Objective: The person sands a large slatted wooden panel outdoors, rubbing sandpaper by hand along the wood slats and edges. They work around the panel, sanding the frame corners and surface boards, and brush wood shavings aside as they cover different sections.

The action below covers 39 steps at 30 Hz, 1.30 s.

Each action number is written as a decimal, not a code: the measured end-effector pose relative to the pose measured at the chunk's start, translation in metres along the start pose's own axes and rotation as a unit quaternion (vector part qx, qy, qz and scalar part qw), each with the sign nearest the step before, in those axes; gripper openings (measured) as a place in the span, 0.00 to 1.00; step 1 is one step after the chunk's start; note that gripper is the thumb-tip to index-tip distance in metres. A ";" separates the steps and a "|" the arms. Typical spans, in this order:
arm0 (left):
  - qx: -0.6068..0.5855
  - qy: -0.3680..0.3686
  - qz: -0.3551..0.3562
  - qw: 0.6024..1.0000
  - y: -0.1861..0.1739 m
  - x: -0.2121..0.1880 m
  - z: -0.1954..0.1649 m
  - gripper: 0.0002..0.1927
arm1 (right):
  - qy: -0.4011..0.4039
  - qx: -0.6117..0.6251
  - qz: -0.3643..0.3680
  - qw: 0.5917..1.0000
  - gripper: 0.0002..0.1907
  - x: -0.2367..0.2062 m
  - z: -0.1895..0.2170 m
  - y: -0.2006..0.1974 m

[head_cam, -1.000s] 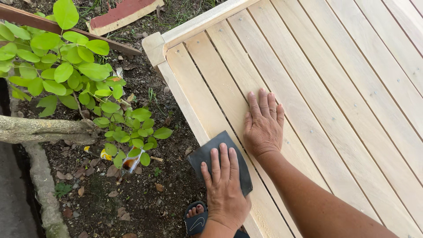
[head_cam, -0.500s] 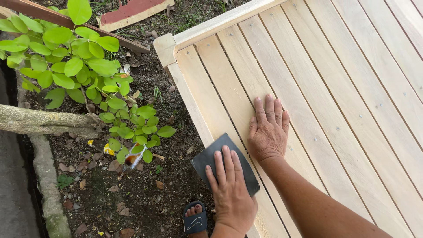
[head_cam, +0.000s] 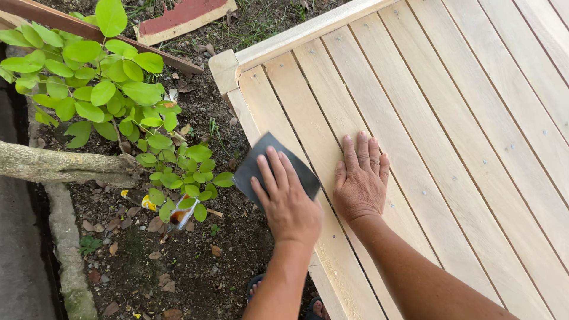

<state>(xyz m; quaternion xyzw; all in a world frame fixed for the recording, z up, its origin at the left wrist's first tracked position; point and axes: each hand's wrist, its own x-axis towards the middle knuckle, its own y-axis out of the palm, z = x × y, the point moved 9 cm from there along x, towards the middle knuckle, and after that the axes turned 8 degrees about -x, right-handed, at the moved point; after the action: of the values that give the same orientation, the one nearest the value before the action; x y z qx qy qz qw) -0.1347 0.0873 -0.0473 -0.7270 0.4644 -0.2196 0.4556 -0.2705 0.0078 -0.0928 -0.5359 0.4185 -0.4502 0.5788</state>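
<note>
Sandpaper, dark and flat, under left hand on pale slats.

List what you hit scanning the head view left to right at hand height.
Concrete edging → tree trunk → leafy plant → dark sanding sheet → left hand pressing it → right hand flat on the slats → bare wooden slats.

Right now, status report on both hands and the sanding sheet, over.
Left hand pressing dark sanding sheet on the edge slat. Right hand flat on the slats beside it. Leafy plant nearby, not touching.
</note>
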 end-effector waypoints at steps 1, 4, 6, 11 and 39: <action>0.027 0.008 0.043 0.999 0.009 -0.023 -0.008 0.50 | 0.002 0.002 -0.002 1.000 0.30 0.000 0.000 0.000; -0.021 0.002 0.192 0.981 0.037 -0.083 -0.014 0.54 | 0.002 -0.002 -0.006 1.000 0.30 0.001 0.000 -0.001; -0.030 0.001 0.190 0.981 0.041 -0.083 -0.009 0.55 | -0.006 -0.009 -0.021 1.000 0.30 0.001 0.002 -0.004; 0.038 0.029 0.033 0.998 0.014 0.013 0.009 0.48 | 0.003 -0.004 0.000 1.000 0.30 0.000 0.000 -0.003; 0.185 0.082 0.256 0.945 0.022 -0.034 -0.011 0.42 | 0.018 -0.016 0.011 1.000 0.30 -0.002 -0.002 -0.002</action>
<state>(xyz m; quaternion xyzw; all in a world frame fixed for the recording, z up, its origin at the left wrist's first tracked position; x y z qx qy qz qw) -0.1698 0.1088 -0.0577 -0.4663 0.6213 -0.2366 0.5836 -0.2730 0.0087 -0.0914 -0.5323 0.4420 -0.4467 0.5673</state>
